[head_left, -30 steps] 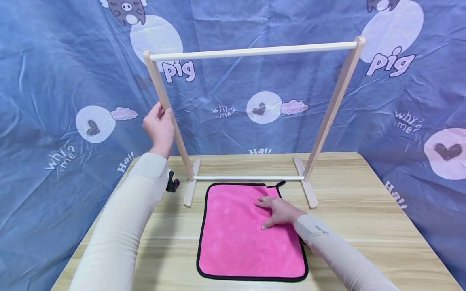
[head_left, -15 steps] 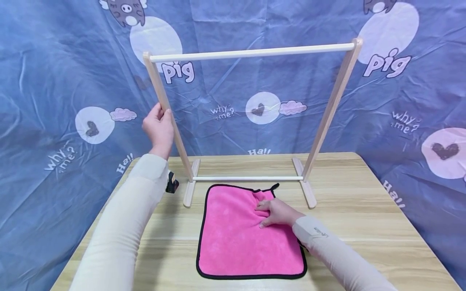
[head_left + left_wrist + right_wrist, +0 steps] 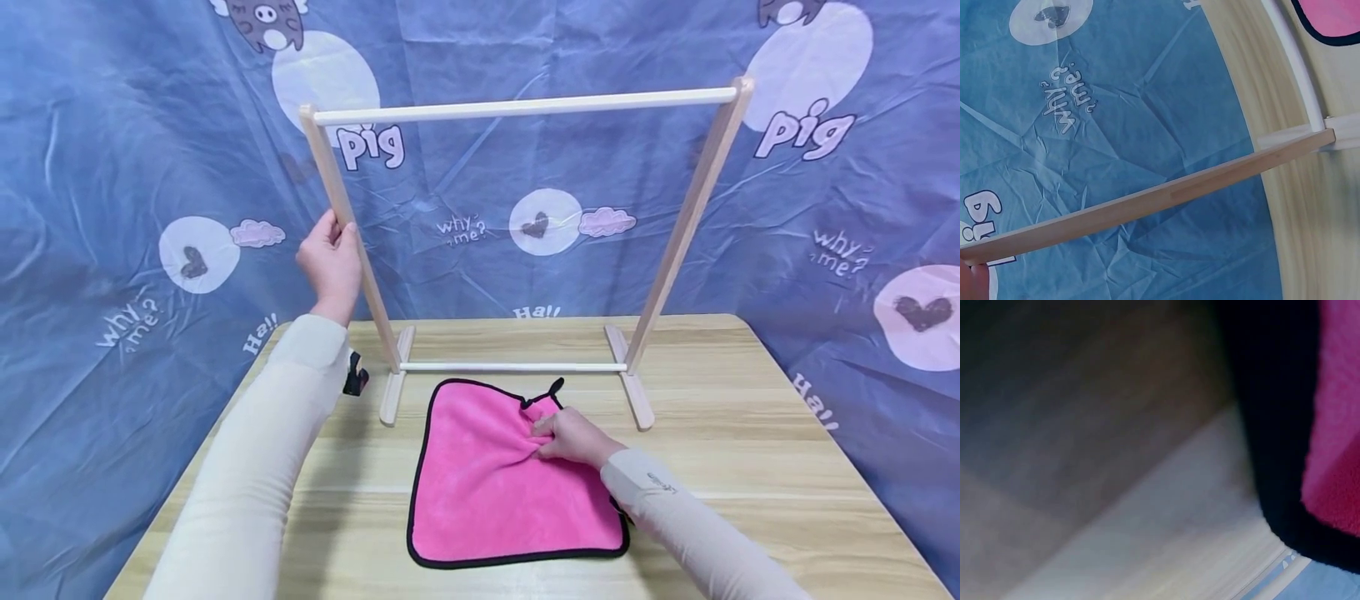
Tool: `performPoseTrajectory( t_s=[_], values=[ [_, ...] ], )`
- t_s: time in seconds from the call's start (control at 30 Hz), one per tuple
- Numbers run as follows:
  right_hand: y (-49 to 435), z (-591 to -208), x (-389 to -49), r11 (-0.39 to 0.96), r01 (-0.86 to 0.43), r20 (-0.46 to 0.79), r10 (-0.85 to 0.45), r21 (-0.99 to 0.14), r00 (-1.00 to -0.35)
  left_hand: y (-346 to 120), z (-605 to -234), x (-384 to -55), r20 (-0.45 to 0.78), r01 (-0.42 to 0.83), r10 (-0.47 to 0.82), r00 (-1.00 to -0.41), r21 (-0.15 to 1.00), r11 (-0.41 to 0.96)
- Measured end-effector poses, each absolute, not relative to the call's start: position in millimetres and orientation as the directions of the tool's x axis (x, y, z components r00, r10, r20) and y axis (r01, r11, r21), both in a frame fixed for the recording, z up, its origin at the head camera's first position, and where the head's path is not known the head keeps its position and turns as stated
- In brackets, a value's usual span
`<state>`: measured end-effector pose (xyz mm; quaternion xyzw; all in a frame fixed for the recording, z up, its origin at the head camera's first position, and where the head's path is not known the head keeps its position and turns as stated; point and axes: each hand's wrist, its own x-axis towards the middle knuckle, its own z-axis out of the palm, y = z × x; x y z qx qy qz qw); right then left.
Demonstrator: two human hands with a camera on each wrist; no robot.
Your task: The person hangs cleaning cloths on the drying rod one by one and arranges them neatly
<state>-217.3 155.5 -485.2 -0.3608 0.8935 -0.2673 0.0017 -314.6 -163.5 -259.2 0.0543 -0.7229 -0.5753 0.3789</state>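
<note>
A pink towel (image 3: 480, 508) with black edging and a small black loop lies on the table in front of a wooden rack (image 3: 525, 107). My right hand (image 3: 573, 437) pinches the towel near its right side, and folds run out from the fingers. The towel's upper right part is bunched. In the right wrist view, the black edging (image 3: 1279, 419) fills the foreground and the hand is out of sight. My left hand (image 3: 330, 262) grips the rack's left post (image 3: 1147, 203) about halfway up. Just a bit of that hand (image 3: 975, 281) shows in the left wrist view.
The rack's feet (image 3: 637, 400) stand on the light wooden table (image 3: 750, 467) behind the towel. A blue printed cloth (image 3: 420, 275) hangs behind and along both sides. A small black object (image 3: 356, 375) shows beside the left sleeve.
My right hand's fingers have closed on the towel and gathered it. The loop corner has slid left, and the near edge has drawn slightly away from me. My left hand stays on the post.
</note>
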Motion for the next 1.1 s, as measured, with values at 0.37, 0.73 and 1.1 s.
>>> performPoseTrajectory(
  t_s=[0.37,0.73,1.1],
  values=[
    [156.1,-481.2,-219.7,0.622,-0.566,0.180,-0.572,-0.540,-0.800,-162.4,-256.1,-316.8,0.510,0.378,-0.502,-0.698,0.859,0.346],
    [160.8,-481.2,-219.4,0.587,-0.442,0.137,-0.490,-0.678,-0.861,-164.1,-259.1,-315.1,0.511,0.364,-0.501,-0.698,0.856,0.367],
    [162.7,-477.1,-217.6,0.528,-0.345,0.115,-0.419,-0.776,-0.901,-165.3,-260.9,-314.6,0.536,0.378,-0.486,-0.690,0.840,0.390]
  ],
)
